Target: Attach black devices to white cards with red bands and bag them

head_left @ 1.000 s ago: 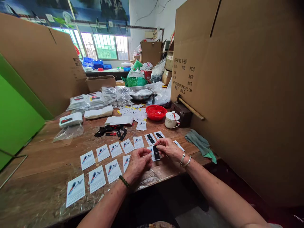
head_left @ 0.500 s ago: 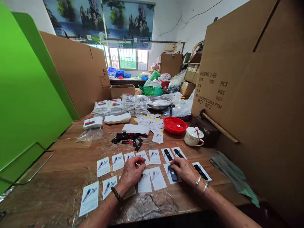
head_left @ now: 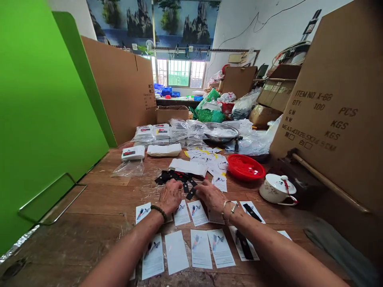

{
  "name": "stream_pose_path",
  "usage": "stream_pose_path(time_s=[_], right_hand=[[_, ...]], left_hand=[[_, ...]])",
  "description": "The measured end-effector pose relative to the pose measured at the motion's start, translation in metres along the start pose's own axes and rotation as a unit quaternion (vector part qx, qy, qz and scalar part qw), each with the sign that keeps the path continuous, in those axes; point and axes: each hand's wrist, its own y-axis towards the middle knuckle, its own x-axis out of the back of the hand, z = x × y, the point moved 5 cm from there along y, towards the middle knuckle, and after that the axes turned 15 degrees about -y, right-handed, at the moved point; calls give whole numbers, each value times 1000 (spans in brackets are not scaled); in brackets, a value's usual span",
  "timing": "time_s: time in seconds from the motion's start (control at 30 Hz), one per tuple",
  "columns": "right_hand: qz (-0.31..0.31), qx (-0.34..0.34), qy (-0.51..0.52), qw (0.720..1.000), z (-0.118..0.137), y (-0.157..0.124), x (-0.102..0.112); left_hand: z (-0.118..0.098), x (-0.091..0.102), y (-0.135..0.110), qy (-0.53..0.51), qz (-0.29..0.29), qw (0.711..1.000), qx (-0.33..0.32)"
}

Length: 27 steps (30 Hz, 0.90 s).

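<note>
— Where are the hands?
— Both are palm-down on the table (head_left: 98, 199), just past the rows of cards (head_left: 197, 213). The left hand (head_left: 170, 196) sits at the near edge of the black strips (head_left: 172, 176), fingers curled down. I cannot tell if it grips one.
— And the right?
— The right hand (head_left: 211, 195) has its fingertips at a loose strip (head_left: 190, 193) between the two hands. Pinched or only touched, I cannot tell. A red basket (head_left: 245, 167) lies beyond it.

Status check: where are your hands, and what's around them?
Left hand on the black strip pile, grip unclear. Right hand at a loose black strip. Printed cards beneath both forearms; red basket off right.
</note>
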Motion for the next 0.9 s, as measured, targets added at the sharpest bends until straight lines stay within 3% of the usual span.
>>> stream_pose_path(time_s=[0.17, 0.33, 0.5, 0.63, 0.77, 0.9], right_hand=[[15, 41, -3, 999, 2, 42, -24], [38, 72, 34, 996, -2, 51, -14], [67, 65, 65, 994, -24, 33, 16], [130, 91, 95, 983, -45, 8, 32], [182, 130, 62, 973, -47, -8, 27], [163, 111, -36, 980, -36, -8, 15]], left_hand=[[19, -2, 21, 30, 25, 999, 12], [24, 2, 37, 28, 47, 998, 35], [19, 12, 47, -4, 45, 998, 53], [15, 20, 47, -66, 36, 995, 68], [17, 26, 42, -167, 12, 981, 98], [24, 26, 30, -307, -8, 940, 146]])
